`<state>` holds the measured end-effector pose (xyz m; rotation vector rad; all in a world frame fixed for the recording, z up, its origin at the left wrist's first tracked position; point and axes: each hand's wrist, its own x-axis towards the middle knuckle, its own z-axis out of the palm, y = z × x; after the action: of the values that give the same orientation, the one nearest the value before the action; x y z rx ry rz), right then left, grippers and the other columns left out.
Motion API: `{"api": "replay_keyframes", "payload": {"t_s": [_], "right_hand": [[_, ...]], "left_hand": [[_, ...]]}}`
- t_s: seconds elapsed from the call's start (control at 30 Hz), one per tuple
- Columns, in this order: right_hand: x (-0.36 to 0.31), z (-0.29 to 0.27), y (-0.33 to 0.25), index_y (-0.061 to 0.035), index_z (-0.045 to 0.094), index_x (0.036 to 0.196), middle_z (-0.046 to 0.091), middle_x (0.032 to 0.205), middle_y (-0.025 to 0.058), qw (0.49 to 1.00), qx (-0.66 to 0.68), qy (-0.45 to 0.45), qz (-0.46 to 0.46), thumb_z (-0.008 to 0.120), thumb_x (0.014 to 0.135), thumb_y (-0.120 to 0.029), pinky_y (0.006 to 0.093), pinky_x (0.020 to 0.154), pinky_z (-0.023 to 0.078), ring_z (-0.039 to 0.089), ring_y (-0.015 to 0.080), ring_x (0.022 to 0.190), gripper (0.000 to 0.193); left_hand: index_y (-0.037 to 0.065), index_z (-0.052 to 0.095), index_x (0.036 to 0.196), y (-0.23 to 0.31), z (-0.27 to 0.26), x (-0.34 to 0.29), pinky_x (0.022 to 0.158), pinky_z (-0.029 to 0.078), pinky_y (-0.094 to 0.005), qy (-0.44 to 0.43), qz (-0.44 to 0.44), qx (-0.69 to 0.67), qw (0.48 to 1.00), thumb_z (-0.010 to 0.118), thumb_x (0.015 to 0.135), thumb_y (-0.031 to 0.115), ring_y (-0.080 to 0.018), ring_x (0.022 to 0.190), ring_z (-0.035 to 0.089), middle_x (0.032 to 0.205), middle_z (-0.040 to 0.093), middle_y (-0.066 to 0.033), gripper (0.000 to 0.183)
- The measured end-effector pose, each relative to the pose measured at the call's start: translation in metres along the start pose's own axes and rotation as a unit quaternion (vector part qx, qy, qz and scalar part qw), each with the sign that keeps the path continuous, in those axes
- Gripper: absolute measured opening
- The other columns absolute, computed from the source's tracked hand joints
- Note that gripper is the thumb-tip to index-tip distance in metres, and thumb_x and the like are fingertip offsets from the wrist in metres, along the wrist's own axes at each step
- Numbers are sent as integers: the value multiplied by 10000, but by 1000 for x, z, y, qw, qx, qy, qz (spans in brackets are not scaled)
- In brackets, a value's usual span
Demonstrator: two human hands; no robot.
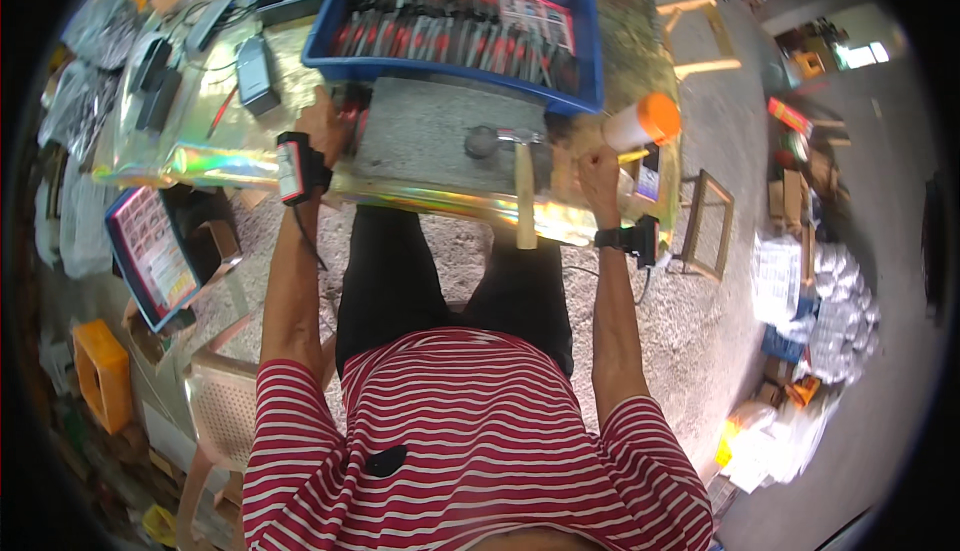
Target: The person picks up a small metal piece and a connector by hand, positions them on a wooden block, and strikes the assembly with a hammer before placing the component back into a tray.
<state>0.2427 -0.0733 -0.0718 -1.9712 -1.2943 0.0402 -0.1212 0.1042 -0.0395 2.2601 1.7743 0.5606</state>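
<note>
My left hand (322, 129) is at the left side of a flat grey slab (420, 131), next to a few dark and red pieces (353, 111). Its fingers are smeared, so whether it grips any of them does not show. At the slab's right, my right hand (600, 177) is closed, with its fingers curled in. A thin yellow stick-like thing (633, 155) lies just beside it, and what is inside the fingers is hidden. On the slab rests a hammer (524, 191), its wooden handle reaching over the table's near edge. Close beyond my right hand is a clear jar with an orange lid (657, 118).
Behind the slab stands a blue tray (455, 76) full of red and grey packed pieces. Dark boxes (257, 76), cables and a red pen-like stick (222, 113) lie on the table's left. A plastic chair (225, 401) and an orange crate (102, 376) stand lower left.
</note>
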Motion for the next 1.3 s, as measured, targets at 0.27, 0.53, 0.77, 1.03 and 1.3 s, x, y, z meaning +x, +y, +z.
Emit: {"api": "replay_keyframes", "payload": {"t_s": [0.27,0.53,0.77,1.03,1.3], "right_hand": [[-13,-25,-42,22,545,817,509,654,14,932,329,-21,151,548,732,-106,192,495,398,463,63,545,153],[-15,-34,-66,17,549,829,523,678,27,871,456,-31,179,530,762,-56,182,504,400,470,68,559,101],[-23,-54,-142,13,519,798,514,659,31,817,546,-71,173,523,807,-67,184,478,395,478,73,530,81],[-50,-52,-199,23,472,829,513,692,49,831,536,-105,109,498,829,-66,176,449,359,436,61,491,93],[-57,-46,-210,5,469,827,497,672,20,837,534,-87,87,491,836,-68,158,434,344,411,33,484,76]], "left_hand": [[-90,523,930,-39,-1,-7,511,458,-314,-24,-106,-339,934,504,700,125,-221,606,573,704,571,-144,315],[-35,524,933,34,-64,-54,553,494,-249,-52,-125,-695,706,512,773,77,-144,629,547,751,558,-90,196],[-2,483,969,114,-70,-89,624,516,-274,-209,-114,-797,555,479,821,94,-209,737,594,866,572,-170,176],[-15,478,963,143,-55,-108,664,525,-280,-251,-143,-878,382,441,841,75,-242,771,602,918,559,-221,156],[-28,466,960,143,-56,-114,669,525,-298,-253,-161,-895,332,440,830,57,-269,764,604,880,568,-221,158]]}}
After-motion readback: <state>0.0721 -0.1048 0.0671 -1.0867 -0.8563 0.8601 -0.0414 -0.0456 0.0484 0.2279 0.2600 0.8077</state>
